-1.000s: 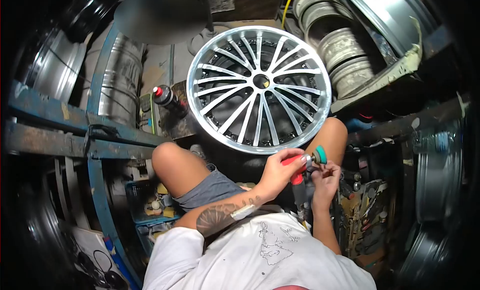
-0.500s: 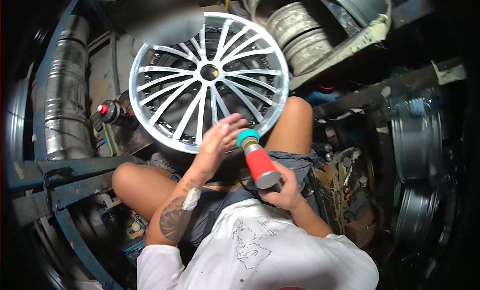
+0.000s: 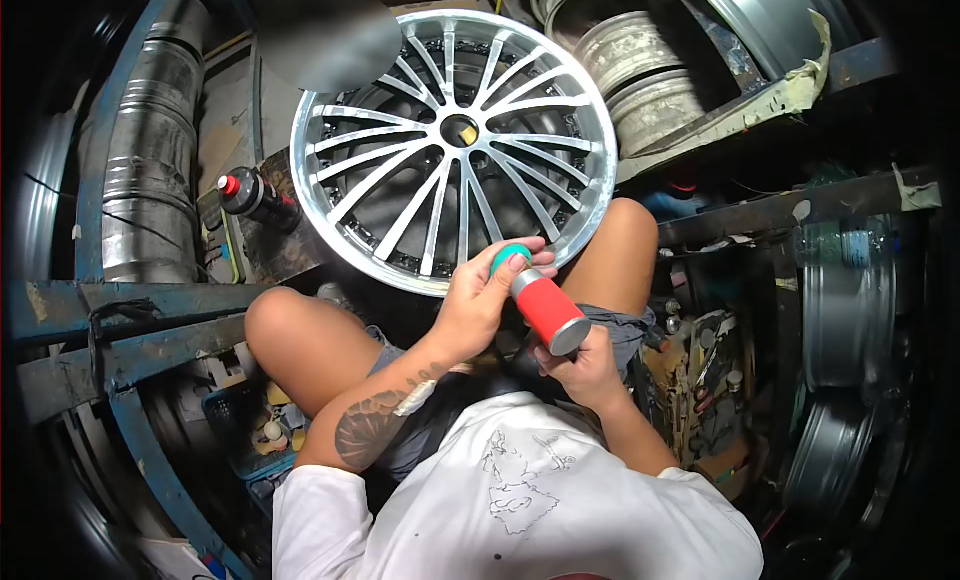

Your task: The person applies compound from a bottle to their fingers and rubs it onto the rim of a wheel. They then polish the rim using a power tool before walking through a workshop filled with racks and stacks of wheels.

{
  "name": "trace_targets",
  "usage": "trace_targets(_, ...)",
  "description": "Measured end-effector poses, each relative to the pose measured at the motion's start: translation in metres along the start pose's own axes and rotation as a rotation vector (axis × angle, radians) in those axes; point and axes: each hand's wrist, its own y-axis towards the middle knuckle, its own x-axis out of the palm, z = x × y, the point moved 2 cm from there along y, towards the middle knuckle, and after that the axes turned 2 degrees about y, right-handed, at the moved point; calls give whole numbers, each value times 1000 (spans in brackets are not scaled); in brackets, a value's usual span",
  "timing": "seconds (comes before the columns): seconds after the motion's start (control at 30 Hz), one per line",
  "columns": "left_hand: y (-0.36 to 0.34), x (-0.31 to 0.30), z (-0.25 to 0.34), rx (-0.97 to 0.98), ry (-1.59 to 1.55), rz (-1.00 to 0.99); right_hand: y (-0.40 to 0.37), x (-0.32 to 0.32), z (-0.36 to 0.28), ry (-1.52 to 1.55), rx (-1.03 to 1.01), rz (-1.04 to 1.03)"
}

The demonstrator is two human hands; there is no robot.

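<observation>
A red and silver cylindrical tool [image 3: 548, 312] with a teal round head [image 3: 511, 257] is held above my lap, near the lower rim of a silver multi-spoke wheel [image 3: 458, 185]. The fingers of my left hand [image 3: 486, 295] are wrapped round the teal head, the thumb lying on it. My right hand [image 3: 583, 363] grips the tool from below, at its rear end, with part of the fingers hidden behind it. The wheel lies face up in front of my knees, its spokes and centre hole showing.
A dark bottle with a red cap [image 3: 258, 197] lies left of the wheel. Metal rims [image 3: 150, 150] are stacked at the far left, with worn rims [image 3: 645, 75] at the upper right. Blue metal bars [image 3: 150, 300] cross the left side. More rims [image 3: 848, 310] stand at the right.
My left hand has closed on the teal head, which it was beside before. The tool and my right hand appear slightly farther right. The view has shifted, with the wheel farther right in it.
</observation>
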Motion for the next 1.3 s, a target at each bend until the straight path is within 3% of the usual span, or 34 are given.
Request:
trace_targets(0.13,-2,0,-6,39,5,49,-1,-1,-5,-40,21,-18)
trace_targets(0.27,-13,10,-25,-145,-519,95,-4,-9,-2,22,58,79)
trace_targets(0.3,-19,8,-40,-235,-574,-79,-4,-11,5,-44,66,113)
trace_targets(0.33,-25,14,-48,-277,-574,-160,-1,-10,6,-38,78,120)
trace_targets(0.4,-41,29,-57,-303,-433,-90,10,-9,8,-30,102,134)
trace_targets(0.43,-40,29,-64,-177,-350,-146,17,-5,8,-78,71,122)
trace_targets(0.57,-35,13,-55,-192,-434,60,44,22,9,-292,-51,44)
trace_targets(0.7,-33,3,-47,-187,-455,287,69,43,-2,-411,0,-90)
trace_targets(0.9,-26,-7,-44,-208,-627,421,95,57,-13,-648,-52,-211)
trace_targets(1.03,-24,-9,-43,-242,-686,476,105,66,-24,-683,77,-268)
trace_targets(1.13,-22,-9,-43,-231,-706,502,109,64,-23,-798,39,-336)
trace_targets(1.3,-24,-8,-41,-219,-747,538,116,72,-33,-753,104,-377)
